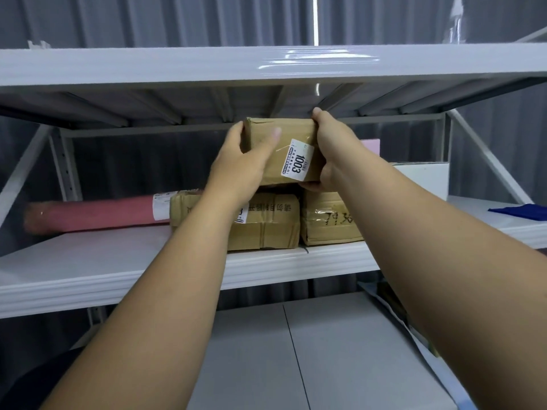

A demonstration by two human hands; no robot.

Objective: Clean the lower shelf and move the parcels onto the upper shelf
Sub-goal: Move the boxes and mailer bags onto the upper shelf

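At the far left of the lower shelf (88, 261) a pink roll (88, 213) lies on its side, a white label at its right end, and that end touches a brown cardboard parcel (266, 223) wrapped in tape with printed characters on its face. Above that parcel the person's left hand (245, 161) grips the left end of another brown parcel (281, 149), thumb laid across its front and fingers curled round the far side. This held parcel sits in the air, clear of the ones below and just under the front edge of the upper shelf (177, 66); it bears a white sticker reading 1003. The right hand (328, 152) clamps its right end, fingers over the top corner and thumb tucked beneath. All the cartons are sealed, so what is inside them cannot be told. Right of the taped parcel stands a third one (328, 223) with handwriting under clear tape, the two touching. Behind it are a pink box (371, 146) and a white box (426, 179). A blue cloth (521, 211) lies at the shelf's far right.
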